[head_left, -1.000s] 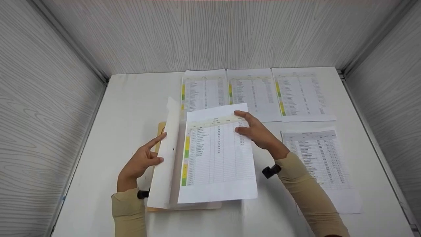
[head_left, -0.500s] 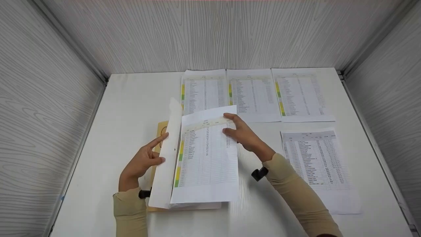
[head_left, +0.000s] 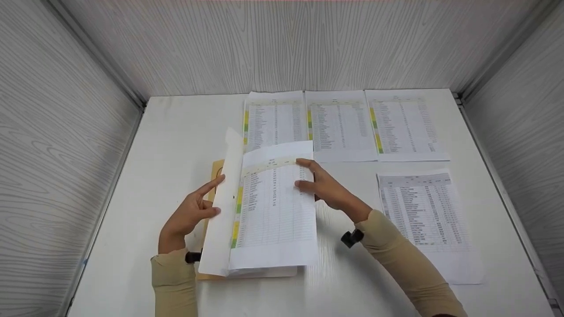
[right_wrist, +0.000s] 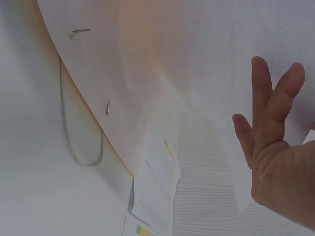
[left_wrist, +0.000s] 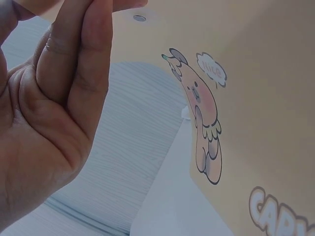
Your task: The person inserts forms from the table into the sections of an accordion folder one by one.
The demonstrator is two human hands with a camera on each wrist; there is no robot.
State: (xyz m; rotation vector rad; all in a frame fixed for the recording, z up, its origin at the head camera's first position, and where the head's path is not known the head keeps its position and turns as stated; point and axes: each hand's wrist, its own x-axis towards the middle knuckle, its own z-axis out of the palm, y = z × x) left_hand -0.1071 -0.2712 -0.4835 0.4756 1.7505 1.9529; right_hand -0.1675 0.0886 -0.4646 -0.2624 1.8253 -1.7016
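Note:
In the head view, my left hand (head_left: 187, 215) grips the raised cover of a folder (head_left: 219, 237) by its left edge, thumb and index finger on the white inner face. The cover's tan outside (left_wrist: 261, 128) carries a cartoon animal and lettering in the left wrist view. My right hand (head_left: 326, 187) holds a printed sheet (head_left: 273, 235) near its upper right edge, index finger and thumb on the printed face. Other fingers (right_wrist: 280, 108) spread behind the paper in the right wrist view. The sheet's left edge lies against the cover's fold, over the folder.
Three printed sheets with coloured strips lie along the table's back edge, among them a middle sheet (head_left: 339, 127). A grey-headed sheet (head_left: 418, 211) is at the right, partly under the right sleeve. An elastic cord (right_wrist: 66, 128) loops from the folder. Panels (head_left: 282, 48) enclose the table.
My right hand has drawn the sheet leftward, closer to the folder's fold, and come down slightly. The left hand keeps its hold on the cover with little movement.

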